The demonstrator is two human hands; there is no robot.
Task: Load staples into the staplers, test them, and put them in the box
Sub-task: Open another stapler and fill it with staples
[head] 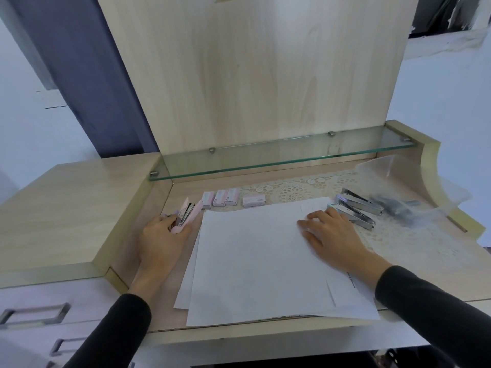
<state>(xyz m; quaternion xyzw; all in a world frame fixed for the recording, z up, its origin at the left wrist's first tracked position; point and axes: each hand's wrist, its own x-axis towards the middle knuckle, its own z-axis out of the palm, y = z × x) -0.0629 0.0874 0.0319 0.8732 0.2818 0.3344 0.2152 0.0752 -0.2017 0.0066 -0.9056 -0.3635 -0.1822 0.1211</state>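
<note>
Left hand [162, 235], at left centre of the frame, is gripping the opened pink stapler [186, 215], fingers clamped round it. Right hand [329, 232] is lying flat, fingers together, on the paper [252, 261]. Staple boxes [220, 199] are lying just above. Recommendation: keep the stapler's magazine facing up while loading.

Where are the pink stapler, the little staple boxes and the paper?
Pink stapler [186, 215], head view, on its open metal middle, held in the left hand [159, 243].
Staple boxes [220, 198], head view, on the second box of the row.
Paper [255, 261], head view, on the top sheet's middle.
</note>
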